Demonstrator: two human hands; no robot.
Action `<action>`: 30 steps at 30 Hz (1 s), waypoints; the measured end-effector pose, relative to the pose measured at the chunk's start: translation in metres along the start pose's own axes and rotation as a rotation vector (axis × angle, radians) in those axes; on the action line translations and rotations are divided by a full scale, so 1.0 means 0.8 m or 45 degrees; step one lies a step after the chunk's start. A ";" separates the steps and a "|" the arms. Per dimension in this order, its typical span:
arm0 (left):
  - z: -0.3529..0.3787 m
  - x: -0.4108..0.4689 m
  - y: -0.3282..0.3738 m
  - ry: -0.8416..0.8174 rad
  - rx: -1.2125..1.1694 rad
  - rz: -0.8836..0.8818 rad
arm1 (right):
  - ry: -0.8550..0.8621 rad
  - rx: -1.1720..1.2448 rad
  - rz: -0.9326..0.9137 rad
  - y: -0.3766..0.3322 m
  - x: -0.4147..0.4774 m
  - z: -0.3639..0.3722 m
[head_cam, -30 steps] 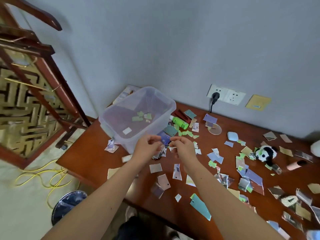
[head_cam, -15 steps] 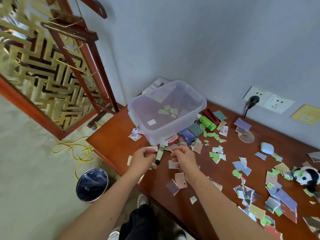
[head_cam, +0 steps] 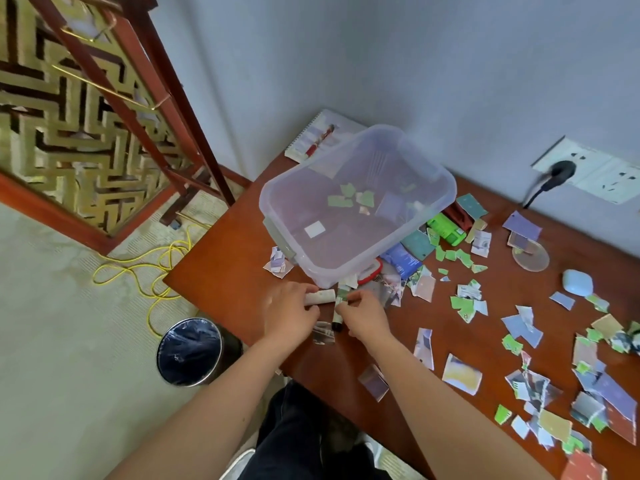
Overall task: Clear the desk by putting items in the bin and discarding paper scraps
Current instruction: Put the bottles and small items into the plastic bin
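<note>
Grips a pale tube [head_cam: 320, 296] in the curled left hand [head_cam: 291, 315]; pinches a green-patterned stick [head_cam: 339, 308] with the right hand [head_cam: 365, 317], beside the clear bin [head_cam: 332, 258] on the desk [head_cam: 232, 271].

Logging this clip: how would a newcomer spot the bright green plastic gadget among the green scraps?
Find the clear plastic storage bin on the reddish wooden desk. Just beyond its right side lies the bright green plastic gadget. Unlike the flat, paler green paper scraps nearby, it is a thick, solid block.
</note>
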State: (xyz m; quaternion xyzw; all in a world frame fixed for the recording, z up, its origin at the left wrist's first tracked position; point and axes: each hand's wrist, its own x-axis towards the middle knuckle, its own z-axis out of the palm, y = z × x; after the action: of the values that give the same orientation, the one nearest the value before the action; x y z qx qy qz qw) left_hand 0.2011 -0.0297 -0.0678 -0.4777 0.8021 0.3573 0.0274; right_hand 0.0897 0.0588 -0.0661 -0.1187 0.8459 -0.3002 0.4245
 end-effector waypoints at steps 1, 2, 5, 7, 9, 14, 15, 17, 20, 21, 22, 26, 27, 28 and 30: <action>0.001 0.004 -0.002 -0.001 0.054 0.028 | 0.015 -0.059 -0.001 -0.002 0.002 0.003; 0.003 0.009 -0.004 -0.003 0.097 0.053 | 0.027 -0.118 -0.003 -0.003 0.005 0.006; 0.008 0.022 -0.010 -0.026 0.183 0.108 | 0.080 -0.269 -0.003 -0.005 0.013 0.011; 0.009 0.027 -0.012 -0.025 0.208 0.126 | 0.136 -0.378 -0.013 -0.004 0.018 0.014; 0.010 0.032 -0.014 -0.016 0.256 0.147 | 0.167 -0.463 -0.016 -0.004 0.023 0.016; 0.016 0.036 -0.016 -0.032 0.344 0.164 | 0.111 -0.500 0.004 -0.005 0.029 0.013; 0.018 0.036 -0.015 -0.040 0.349 0.160 | 0.085 -0.485 0.004 -0.004 0.030 0.012; 0.022 0.033 -0.012 -0.053 0.349 0.150 | 0.024 -0.428 0.004 -0.001 0.033 0.010; 0.025 0.028 -0.005 -0.071 0.293 0.103 | -0.087 -0.359 -0.019 -0.001 0.032 0.001; 0.025 0.025 -0.001 -0.083 0.259 0.085 | -0.118 -0.335 -0.025 -0.001 0.029 -0.003; 0.024 0.023 0.004 -0.092 0.218 0.070 | -0.136 -0.289 -0.028 -0.001 0.026 -0.007; 0.020 0.008 0.030 -0.120 0.016 0.024 | -0.180 0.156 0.014 0.002 0.007 -0.026; 0.020 0.002 0.038 -0.130 -0.031 0.019 | -0.185 0.262 0.019 0.003 0.002 -0.032; 0.020 -0.004 0.046 -0.141 -0.077 0.012 | -0.185 0.335 0.018 0.004 -0.002 -0.038; 0.023 -0.018 0.061 -0.151 -0.183 -0.010 | -0.176 0.383 -0.004 0.008 -0.012 -0.052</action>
State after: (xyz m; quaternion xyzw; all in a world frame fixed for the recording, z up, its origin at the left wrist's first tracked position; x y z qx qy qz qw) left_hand 0.1652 0.0061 -0.0498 -0.4596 0.7695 0.4414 0.0419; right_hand 0.0628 0.0849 -0.0445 -0.0756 0.7601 -0.4153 0.4940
